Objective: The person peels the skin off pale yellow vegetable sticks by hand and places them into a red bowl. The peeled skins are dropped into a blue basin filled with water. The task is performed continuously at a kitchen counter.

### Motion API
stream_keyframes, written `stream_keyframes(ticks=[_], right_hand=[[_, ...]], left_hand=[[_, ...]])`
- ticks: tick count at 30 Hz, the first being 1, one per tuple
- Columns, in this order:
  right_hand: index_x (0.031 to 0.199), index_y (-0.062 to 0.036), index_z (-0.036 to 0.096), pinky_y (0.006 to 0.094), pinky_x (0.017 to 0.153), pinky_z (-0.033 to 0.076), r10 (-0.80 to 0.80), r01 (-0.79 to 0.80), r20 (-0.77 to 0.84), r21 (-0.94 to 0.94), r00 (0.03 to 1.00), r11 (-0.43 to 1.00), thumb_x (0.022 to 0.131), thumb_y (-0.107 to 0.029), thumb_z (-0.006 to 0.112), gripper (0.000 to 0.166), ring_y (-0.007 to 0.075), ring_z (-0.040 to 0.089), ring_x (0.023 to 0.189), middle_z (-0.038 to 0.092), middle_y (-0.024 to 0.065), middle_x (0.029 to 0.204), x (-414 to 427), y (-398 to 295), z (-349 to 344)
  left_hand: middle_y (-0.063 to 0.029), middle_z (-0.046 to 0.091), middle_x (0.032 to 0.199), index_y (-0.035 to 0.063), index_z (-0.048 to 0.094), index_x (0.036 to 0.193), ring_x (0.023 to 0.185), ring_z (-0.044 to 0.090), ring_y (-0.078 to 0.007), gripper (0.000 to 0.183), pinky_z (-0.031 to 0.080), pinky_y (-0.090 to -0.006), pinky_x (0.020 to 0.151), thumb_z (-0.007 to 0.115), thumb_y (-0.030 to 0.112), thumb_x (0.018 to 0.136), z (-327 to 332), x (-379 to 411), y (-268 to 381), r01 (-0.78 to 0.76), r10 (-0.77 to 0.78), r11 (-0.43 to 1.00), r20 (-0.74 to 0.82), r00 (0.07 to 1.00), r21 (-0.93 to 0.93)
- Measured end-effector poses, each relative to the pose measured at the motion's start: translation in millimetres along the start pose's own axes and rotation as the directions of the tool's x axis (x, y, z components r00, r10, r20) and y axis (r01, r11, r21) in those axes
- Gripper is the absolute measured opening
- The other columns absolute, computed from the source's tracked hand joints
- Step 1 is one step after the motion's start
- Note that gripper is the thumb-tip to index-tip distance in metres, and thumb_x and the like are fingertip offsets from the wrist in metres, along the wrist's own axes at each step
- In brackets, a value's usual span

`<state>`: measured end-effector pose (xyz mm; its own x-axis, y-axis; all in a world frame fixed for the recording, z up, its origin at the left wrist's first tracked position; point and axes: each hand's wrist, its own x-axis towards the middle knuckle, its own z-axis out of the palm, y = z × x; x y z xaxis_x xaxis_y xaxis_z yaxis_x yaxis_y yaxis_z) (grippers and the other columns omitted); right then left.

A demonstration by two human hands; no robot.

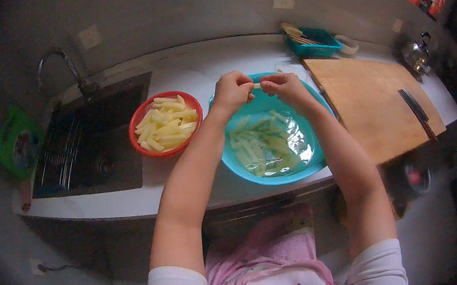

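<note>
Above the far part of a turquoise plastic basin (278, 179), my left hand (232, 92) and my right hand (285, 87) grip a pale potato strip (257, 86) by its two ends. Water fills the basin, and many more potato strips (260, 141) lie under its surface, partly hidden by bright reflections. To the left of the basin stands a red plastic colander (135, 142) heaped with cut potato strips (168, 123).
A dark sink (122, 160) with a curved faucet (76, 73) is on the left. Right of the basin lies a wooden cutting board (367, 105) with a kitchen knife (414, 107) near its right edge. Behind it sits a teal basket (317, 48) of utensils; a metal kettle (417, 54) stands far right.
</note>
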<state>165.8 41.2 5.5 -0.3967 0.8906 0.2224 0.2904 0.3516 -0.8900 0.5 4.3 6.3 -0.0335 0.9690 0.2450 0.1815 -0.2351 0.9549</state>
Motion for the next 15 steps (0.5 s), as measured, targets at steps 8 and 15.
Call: stream_keyframes(ticks=[8, 15], right_hand=[[0.089, 0.0013, 0.062, 0.0252, 0.062, 0.043, -0.048, 0.040, -0.087, -0.085, 0.995, 0.996, 0.077, -0.015, 0.059, 0.020, 0.0112, 0.054, 0.068, 0.062, 0.0072, 0.075, 2, -1, -2], [0.089, 0.0024, 0.060, 0.0262, 0.065, 0.043, -0.175, 0.114, -0.187, -0.300, 0.966, 0.947, 0.077, -0.016, 0.057, 0.021, 0.0147, 0.058, 0.070, 0.062, 0.0109, 0.075, 8, 12, -6]], left_hand=[[-0.0063, 0.057, 0.063, -0.0028, 0.058, 0.078, 0.052, 0.057, -0.0126, 0.014, 0.047, -0.0250, 0.045, 0.058, 0.011, 0.075, -3, -3, 4, 0.198, -0.199, 0.979, 0.028, 0.980, 0.041], [-0.0159, 0.062, 0.074, -0.0001, 0.061, 0.079, 0.062, 0.062, -0.0242, 0.014, 0.050, -0.0345, 0.056, 0.055, 0.012, 0.075, -4, -6, 8, 0.159, -0.139, 0.924, -0.082, 0.987, 0.349]])
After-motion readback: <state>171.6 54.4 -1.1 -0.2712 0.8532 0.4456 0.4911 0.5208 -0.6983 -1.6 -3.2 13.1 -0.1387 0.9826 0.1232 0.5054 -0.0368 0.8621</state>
